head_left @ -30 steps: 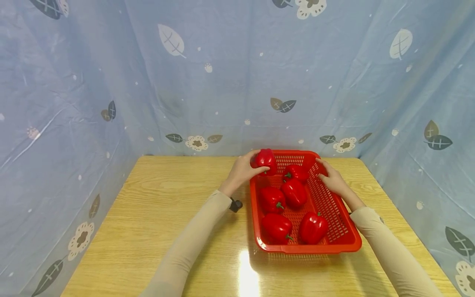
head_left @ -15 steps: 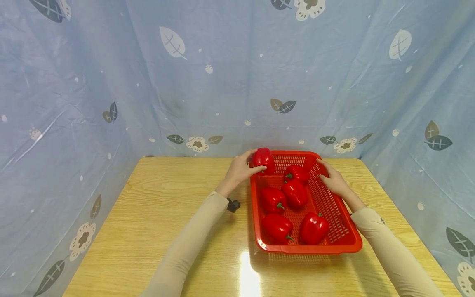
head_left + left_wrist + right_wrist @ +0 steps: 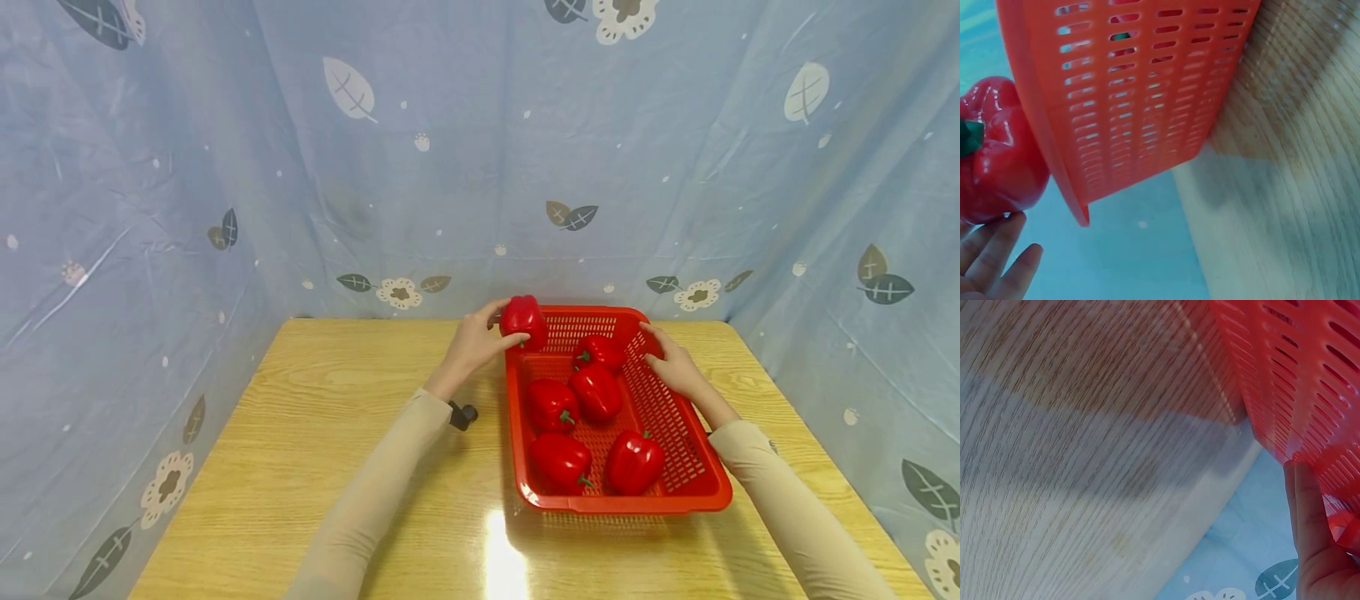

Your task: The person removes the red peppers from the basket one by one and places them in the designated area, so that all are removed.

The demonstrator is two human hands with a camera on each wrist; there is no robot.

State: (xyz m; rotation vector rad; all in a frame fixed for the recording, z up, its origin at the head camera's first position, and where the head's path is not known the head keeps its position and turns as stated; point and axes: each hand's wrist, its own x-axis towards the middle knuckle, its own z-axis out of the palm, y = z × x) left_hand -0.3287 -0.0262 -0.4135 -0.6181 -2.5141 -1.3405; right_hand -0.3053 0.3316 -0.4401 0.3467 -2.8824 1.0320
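My left hand (image 3: 471, 343) holds a red bell pepper (image 3: 523, 322) at the back left corner of a red perforated basket (image 3: 622, 503), fingers behind it and thumb in front. The left wrist view shows that pepper's green stem (image 3: 970, 137) and shiny side close by the basket rim, with fingertips (image 3: 1015, 228) at its surface. On the basket's right side, my right hand (image 3: 675, 367) grips the rim, thumb on the inner side. Two straight fingers (image 3: 1310, 506) lie along the outer wall in the right wrist view. Several more red bell peppers (image 3: 634, 462) lie inside the basket.
The basket stands on the right half of a light wooden table (image 3: 337, 400). A blue patterned curtain (image 3: 465, 167) hangs behind the table and along both sides. A small black device (image 3: 462, 415) sits at my left wrist.
My left hand has moved left with the bell pepper, from inside the back left corner to over the rim. The right hand and the basket have stayed in place.
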